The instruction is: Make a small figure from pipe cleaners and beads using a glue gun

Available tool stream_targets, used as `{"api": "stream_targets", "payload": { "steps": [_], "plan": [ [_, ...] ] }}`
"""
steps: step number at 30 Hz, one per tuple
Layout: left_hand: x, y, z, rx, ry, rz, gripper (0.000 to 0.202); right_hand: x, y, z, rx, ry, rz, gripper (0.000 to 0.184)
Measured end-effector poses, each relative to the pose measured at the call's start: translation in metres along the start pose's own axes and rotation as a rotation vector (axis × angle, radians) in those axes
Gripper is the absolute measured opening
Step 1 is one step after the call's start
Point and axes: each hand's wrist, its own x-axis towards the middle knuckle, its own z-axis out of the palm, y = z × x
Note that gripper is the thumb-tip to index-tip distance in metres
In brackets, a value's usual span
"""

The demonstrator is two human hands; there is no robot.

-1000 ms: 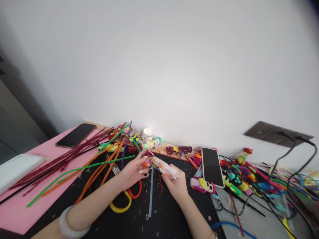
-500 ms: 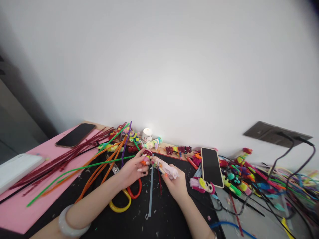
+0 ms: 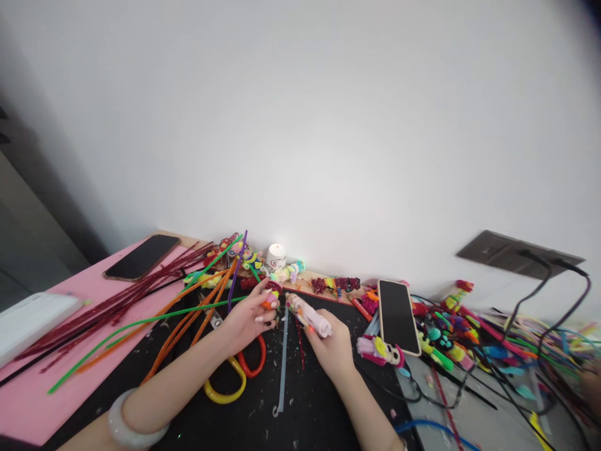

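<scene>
My left hand (image 3: 251, 316) pinches a small fuzzy pipe-cleaner piece (image 3: 271, 302) in red, yellow and orange; the fingers partly cover it. My right hand (image 3: 334, 347) is wrapped round a pale pink hot glue gun (image 3: 310, 316), its stained tip pointing up and left. A short gap separates the tip from the fuzzy piece. Between my hands a translucent glue stick (image 3: 283, 363) lies on the black mat (image 3: 263, 416). Scissors (image 3: 225, 388) with one yellow and one red handle loop lie beneath my left forearm.
Red, green and orange pipe cleaners (image 3: 126, 313) spread over pink paper (image 3: 37, 401) on the left, near a dark phone (image 3: 142, 257). A white cup (image 3: 276, 257) and pipe-cleaner figures line the wall. Another phone (image 3: 399, 316), cables and heaped pipe cleaners (image 3: 451, 338) occupy the right.
The glue gun's tip and the fuzzy piece have moved slightly apart, my left hand shifting a little left. A blurred dark shape has appeared at the right edge.
</scene>
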Motion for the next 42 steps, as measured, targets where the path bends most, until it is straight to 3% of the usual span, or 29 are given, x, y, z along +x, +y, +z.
{"api": "stream_targets", "payload": {
  "steps": [2,7,13,19,24,31,36,42],
  "plan": [
    [-0.001,0.001,0.001,0.021,0.018,0.024,0.065,0.000,0.002,-0.001,-0.072,0.012,0.009,0.010],
    [-0.004,-0.001,0.004,0.130,0.040,0.105,0.076,0.001,0.006,0.000,-0.301,-0.004,0.011,0.039],
    [-0.005,-0.008,0.002,0.275,-0.022,0.140,0.106,-0.004,0.020,0.007,-0.486,0.038,0.026,0.054],
    [0.000,-0.017,-0.006,0.373,-0.135,0.196,0.113,-0.003,0.009,0.003,-0.318,0.118,0.026,0.047],
    [0.003,-0.033,-0.013,0.489,-0.263,0.222,0.113,-0.003,-0.014,-0.002,-0.083,0.035,-0.115,0.007],
    [0.003,-0.042,-0.018,0.459,-0.347,0.175,0.105,-0.002,-0.022,0.001,0.039,0.020,-0.142,0.012],
    [0.004,-0.040,-0.018,0.464,-0.370,0.103,0.107,-0.001,-0.018,0.003,0.139,0.011,-0.104,0.019],
    [0.010,-0.045,-0.019,0.324,-0.365,0.050,0.117,-0.003,-0.018,0.005,0.227,-0.012,-0.107,0.019]
  ]
}}
